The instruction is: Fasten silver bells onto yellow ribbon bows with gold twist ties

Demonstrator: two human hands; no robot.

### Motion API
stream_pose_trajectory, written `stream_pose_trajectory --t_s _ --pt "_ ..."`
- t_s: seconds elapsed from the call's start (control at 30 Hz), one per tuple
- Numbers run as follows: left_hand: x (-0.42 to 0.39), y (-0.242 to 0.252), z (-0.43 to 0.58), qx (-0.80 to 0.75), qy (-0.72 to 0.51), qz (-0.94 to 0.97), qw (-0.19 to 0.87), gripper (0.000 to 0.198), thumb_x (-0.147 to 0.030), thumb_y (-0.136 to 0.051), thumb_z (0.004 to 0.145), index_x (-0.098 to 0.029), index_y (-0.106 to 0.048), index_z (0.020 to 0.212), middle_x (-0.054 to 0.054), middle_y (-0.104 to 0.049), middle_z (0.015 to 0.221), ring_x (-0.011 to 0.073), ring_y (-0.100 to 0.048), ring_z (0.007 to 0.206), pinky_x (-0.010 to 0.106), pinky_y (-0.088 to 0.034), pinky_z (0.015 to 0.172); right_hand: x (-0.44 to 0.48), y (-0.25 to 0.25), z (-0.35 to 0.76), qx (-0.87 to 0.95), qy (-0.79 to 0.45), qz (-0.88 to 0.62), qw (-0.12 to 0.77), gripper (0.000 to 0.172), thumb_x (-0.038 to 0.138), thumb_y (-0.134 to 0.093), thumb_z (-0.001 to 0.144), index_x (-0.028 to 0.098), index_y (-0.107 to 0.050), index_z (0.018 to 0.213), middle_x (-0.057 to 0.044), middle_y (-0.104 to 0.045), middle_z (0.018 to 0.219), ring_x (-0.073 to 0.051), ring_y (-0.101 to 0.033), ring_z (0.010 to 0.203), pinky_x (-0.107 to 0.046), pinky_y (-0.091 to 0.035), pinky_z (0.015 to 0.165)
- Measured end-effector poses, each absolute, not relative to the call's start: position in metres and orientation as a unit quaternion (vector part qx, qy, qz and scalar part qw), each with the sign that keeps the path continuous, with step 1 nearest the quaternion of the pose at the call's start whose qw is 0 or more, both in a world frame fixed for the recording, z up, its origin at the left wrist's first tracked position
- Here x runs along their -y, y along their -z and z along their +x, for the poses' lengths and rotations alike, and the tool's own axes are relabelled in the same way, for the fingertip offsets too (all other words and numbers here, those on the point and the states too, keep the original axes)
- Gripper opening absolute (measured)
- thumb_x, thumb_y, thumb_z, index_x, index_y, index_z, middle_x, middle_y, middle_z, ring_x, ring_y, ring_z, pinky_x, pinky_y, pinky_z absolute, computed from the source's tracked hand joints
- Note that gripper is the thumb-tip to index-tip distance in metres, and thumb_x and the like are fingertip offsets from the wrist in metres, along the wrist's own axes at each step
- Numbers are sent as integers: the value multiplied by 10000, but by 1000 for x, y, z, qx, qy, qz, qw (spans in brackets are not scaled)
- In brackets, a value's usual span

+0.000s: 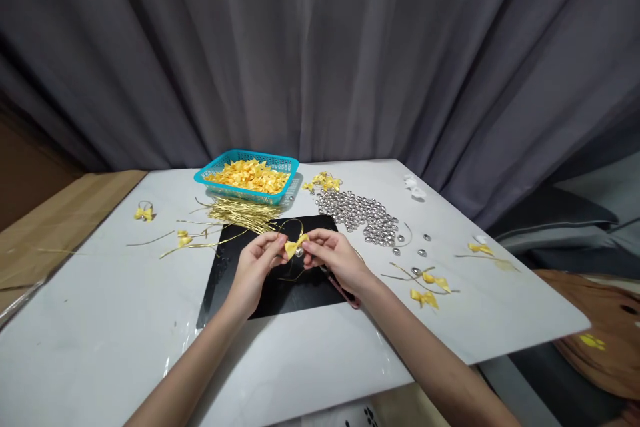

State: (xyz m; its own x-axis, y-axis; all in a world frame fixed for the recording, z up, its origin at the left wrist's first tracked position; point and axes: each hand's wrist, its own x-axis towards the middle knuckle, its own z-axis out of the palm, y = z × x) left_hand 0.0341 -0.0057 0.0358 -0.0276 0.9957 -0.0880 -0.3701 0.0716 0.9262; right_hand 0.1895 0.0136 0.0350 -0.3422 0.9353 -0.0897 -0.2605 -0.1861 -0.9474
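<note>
Above a black mat point(280, 300), both my hands pinch one small yellow ribbon bow point(291, 249). My left hand point(257, 263) grips the bow's left side between thumb and fingertips. On the other side, my right hand point(334, 255) is closed on the bow's right end. A silver bell-like bead point(299, 252) hangs at the bow's lower middle, and a thin gold tie point(299, 223) loops up behind it. Partly under my right hand lies a reddish-brown tool point(345, 290), its kind hidden.
A blue basket point(287, 199) of yellow bows stands at the back, with gold ties point(240, 212) in front. Many silver beads point(357, 210) spread to its right. Finished-looking bows point(325, 180) lie behind them; loose bows point(425, 298) lie right. A grey curtain point(310, 53) hangs behind the white table point(110, 320).
</note>
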Motion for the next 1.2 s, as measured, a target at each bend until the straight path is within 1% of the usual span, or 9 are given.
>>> stream_pose_trajectory --t_s 0.23,0.3,0.37,0.43,0.53,0.63,0.77,0.97,1.2 --pt "4 -33 29 -391 -594 350 610 236 -320 -739 657 -128 -645 756 7 -618 681 77 -569 580 158 -482 540 -14 -30 192 517 -615 -376 461 216 352 -663 740 146 -607 774 0 -620 656 -70 -557 506 -204 -503 522" --pt "4 -30 31 -409 -605 321 603 272 -311 -751 640 -140 -642 822 6 -637 716 76 -581 574 163 -487 544 -13 -26 191 588 -478 -405 512 163 316 -604 795 153 -611 794 -23 -637 705 -86 -565 536 -211 -493 516" --pt "5 -26 35 -429 -597 304 606 317 -321 -757 630 -146 -643 869 17 -657 757 93 -608 599 180 -499 562 -11 -20 190 671 -274 -411 553 124 249 -550 838 154 -627 816 -44 -646 733 -103 -576 579 -217 -484 527" --pt "7 -22 39 -437 -567 310 626 331 -343 -751 635 -138 -661 879 41 -675 800 120 -632 653 203 -511 597 -9 -13 189 752 -98 -372 536 139 180 -508 862 148 -643 859 -62 -654 751 -116 -592 615 -223 -488 553" --pt "10 -21 42 -439 -541 326 639 315 -352 -735 657 -132 -696 878 73 -697 875 139 -638 736 213 -512 658 -6 -8 187 833 20 -301 464 183 129 -468 879 134 -641 938 -71 -666 782 -122 -624 666 -214 -505 588" --pt "10 -22 41 -429 -539 321 650 283 -337 -723 676 -130 -715 867 90 -713 885 145 -638 765 192 -498 654 -3 -9 186 849 24 -276 450 166 163 -487 876 143 -632 954 -73 -669 841 -122 -643 733 -200 -515 603" --pt "10 -26 37 -363 -530 285 712 209 -283 -645 744 -122 -720 854 100 -720 903 153 -639 771 185 -497 625 1 -15 186 828 -56 -267 490 139 203 -537 839 147 -606 946 -82 -645 862 -143 -626 785 -223 -517 615" --pt "11 -36 35 -267 -510 169 800 282 -150 -447 829 -118 -675 667 114 -708 988 146 -647 810 232 -520 739 4 -11 185 795 -132 -285 519 67 172 -524 828 155 -578 864 -49 -605 784 -77 -438 485 -214 -388 425" --pt "13 -35 34 -268 -502 163 806 212 -167 -467 806 -148 -589 634 115 -652 1137 148 -636 823 224 -525 689 6 -7 178 794 -168 -321 489 66 224 -522 849 183 -572 858 -49 -620 819 -79 -454 496 -220 -392 445"
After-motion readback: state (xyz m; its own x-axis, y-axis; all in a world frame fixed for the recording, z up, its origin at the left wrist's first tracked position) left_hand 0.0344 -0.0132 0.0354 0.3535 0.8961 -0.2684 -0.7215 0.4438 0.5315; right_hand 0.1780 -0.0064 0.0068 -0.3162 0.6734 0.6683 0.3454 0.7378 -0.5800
